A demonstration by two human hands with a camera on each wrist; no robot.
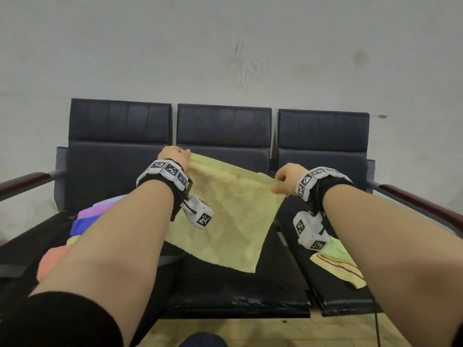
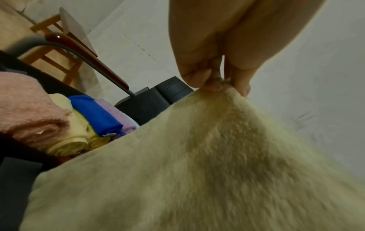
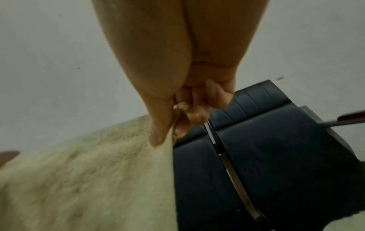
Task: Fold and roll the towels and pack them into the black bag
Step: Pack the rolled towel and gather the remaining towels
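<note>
A pale yellow towel [image 1: 225, 216] hangs spread in the air over the middle seat of a dark bench. My left hand [image 1: 175, 154] pinches its far left corner, thumb against fingers [image 2: 217, 84]. My right hand [image 1: 285, 180] pinches the far right corner between thumb and forefinger [image 3: 169, 134]. The towel's near edge drapes onto the seat. On the left seat the black bag [image 1: 30, 246] lies open with rolled towels in it: pink [image 2: 29, 109], cream [image 2: 71, 129], blue [image 2: 94, 114] and lilac [image 2: 120, 118].
The bench [image 1: 225, 126] has three dark padded seats and wooden-topped armrests [image 1: 25, 180] at both ends, against a grey wall. More towels, yellow with a red stripe [image 1: 340, 269] and light green [image 1: 338, 251], lie on the right seat. A wooden stool [image 2: 53, 51] stands left of the bench.
</note>
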